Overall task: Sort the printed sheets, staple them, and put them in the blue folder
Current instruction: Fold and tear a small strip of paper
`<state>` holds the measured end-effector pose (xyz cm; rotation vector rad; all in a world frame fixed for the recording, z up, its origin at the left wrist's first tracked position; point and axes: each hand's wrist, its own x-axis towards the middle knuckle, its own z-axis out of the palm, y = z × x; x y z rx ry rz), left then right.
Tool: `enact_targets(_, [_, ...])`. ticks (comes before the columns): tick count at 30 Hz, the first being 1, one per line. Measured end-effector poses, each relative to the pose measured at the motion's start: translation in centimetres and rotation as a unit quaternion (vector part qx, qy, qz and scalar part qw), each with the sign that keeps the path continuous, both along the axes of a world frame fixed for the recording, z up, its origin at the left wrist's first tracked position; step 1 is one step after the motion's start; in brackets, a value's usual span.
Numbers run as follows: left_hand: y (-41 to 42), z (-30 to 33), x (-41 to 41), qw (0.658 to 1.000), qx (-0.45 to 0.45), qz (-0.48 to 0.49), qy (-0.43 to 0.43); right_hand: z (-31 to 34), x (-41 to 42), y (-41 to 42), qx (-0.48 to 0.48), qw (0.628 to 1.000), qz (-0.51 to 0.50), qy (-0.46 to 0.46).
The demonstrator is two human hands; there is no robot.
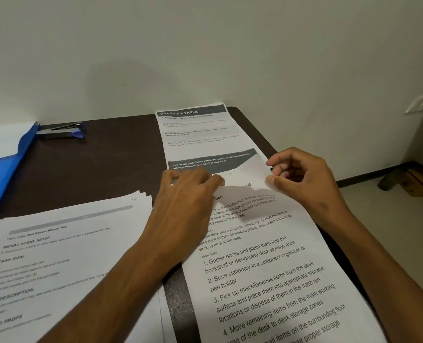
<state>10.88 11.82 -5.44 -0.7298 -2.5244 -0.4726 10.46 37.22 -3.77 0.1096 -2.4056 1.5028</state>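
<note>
A printed sheet with numbered steps (267, 280) lies at the near right of the dark table. My left hand (188, 194) rests on its top left corner with the fingers laid flat. My right hand (302, 174) pinches the sheet's top right edge between thumb and fingers, and that edge lifts a little. Beyond it lies a sheet headed "DRESSING TABLE" (200, 134). A stack of several printed sheets (64, 258) sits at the near left. The blue folder (5, 169) lies at the far left, with a stapler (61, 131) just to its right by the wall.
The dark brown table (101, 164) stands against a pale wall. Its right edge runs diagonally behind my right forearm, and the floor lies beyond it. A wooden object (413, 179) stands on the floor at the far right.
</note>
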Motion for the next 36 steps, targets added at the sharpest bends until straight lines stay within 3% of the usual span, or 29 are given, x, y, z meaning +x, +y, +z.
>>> enact_targets(9, [0.0, 0.0, -0.2, 1.0, 0.015, -0.003, -0.025, -0.3, -0.1, 0.6, -0.005, 1.0, -0.006, 0.01])
enact_targets(15, [0.1, 0.0, -0.4, 0.994, 0.072, 0.007, -0.079, 1.1, 0.6, 1.2, -0.058, 0.994, 0.09, 0.025])
enact_targets(25, [-0.4, 0.1, -0.3, 0.99, 0.113, 0.007, -0.084, 1.9, 1.9, 1.6, -0.091, 0.95, 0.271, -0.124])
enact_targets(27, [-0.3, 0.2, -0.1, 0.99, 0.113, 0.006, -0.085, 1.8, 1.8, 1.3, -0.119, 0.956, 0.245, -0.105])
enact_targets(30, [-0.3, 0.3, 0.0, 0.991, 0.104, 0.008, -0.088, 1.5, 1.1, 1.2, -0.121, 0.984, 0.129, -0.023])
enact_targets(33, [-0.5, 0.2, -0.1, 0.991, 0.098, 0.006, -0.096, 0.8, 0.3, 1.7, -0.027, 0.999, 0.012, 0.02])
enact_targets(36, [-0.6, 0.3, -0.1, 0.991, 0.087, 0.005, -0.098, -0.2, -0.3, 1.8, 0.091, 0.995, -0.041, -0.002])
